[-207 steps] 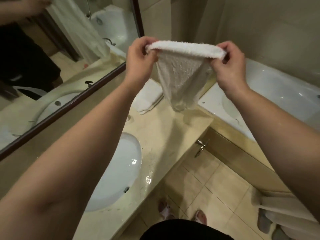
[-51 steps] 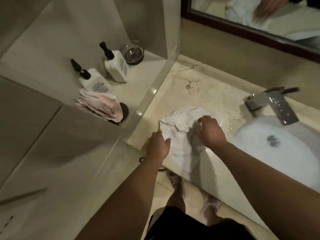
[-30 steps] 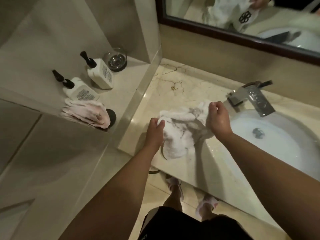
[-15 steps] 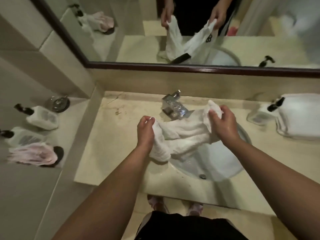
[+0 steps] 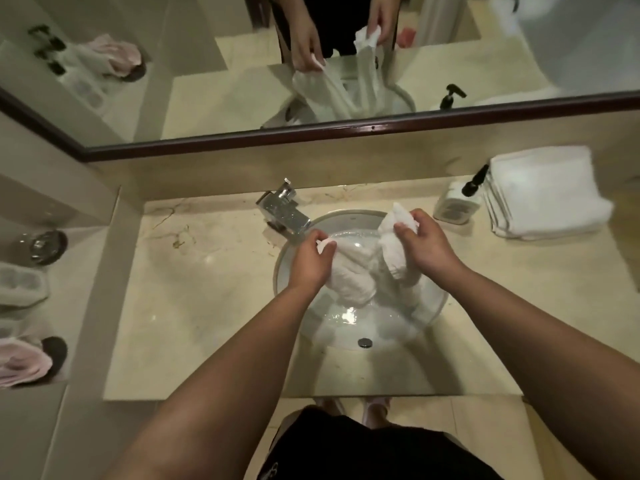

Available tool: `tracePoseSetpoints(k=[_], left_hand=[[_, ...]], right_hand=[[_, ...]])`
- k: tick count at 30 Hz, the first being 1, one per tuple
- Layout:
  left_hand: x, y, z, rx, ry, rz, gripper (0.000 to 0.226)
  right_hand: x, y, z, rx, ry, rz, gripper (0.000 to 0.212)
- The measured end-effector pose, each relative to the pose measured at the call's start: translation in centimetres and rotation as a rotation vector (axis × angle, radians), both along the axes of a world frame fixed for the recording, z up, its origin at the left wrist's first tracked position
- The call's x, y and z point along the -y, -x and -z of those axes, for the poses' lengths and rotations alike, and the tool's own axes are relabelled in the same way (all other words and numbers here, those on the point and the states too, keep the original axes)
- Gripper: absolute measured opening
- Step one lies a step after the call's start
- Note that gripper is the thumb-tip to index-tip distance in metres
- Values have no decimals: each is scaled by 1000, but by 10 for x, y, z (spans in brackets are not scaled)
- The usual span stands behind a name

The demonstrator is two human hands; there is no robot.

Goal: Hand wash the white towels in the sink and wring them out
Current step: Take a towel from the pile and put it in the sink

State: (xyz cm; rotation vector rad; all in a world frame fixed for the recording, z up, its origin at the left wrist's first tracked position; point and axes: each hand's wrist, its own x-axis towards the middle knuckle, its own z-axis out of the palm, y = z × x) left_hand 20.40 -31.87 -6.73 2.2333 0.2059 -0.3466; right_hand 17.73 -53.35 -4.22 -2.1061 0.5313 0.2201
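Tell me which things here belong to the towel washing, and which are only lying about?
For the job:
towel, held by left hand and right hand
sink
tap

Lying about:
folded towels
soap bottle
pink cloth
glass

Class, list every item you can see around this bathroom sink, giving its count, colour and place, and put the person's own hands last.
towel: one, white, held over the sink, lower folds in the water
sink: one, white, set in the countertop, holding water
faucet: one, chrome, behind the sink to the left
countertop: one, cream marble
folded towels: one stack, white, far right of the countertop
pump bottle: one, white with black pump, beside the stack
mirror: one, dark frame, on the wall behind
pink cloth: one, on the left ledge
glass: one, clear, on the left ledge
left hand: grips the towel's left end
right hand: grips the towel's right end
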Motion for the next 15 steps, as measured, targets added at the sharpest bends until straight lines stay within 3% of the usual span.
tracePoseSetpoints(k=[3,5,9,15], left_hand=[[-14,-12,15,-3,-60,-8,12],[-29,-16,26,-27,-107,22,14],[-50,-18,38,-105,-93,66,32],[-56,-22,47,-161,-9,212,32]], right_hand=[[4,-1,9,15,28,190,25],[11,4,18,-89,57,304,28],[14,18,35,-281,80,300,43],[-15,25,40,-231,49,300,38]])
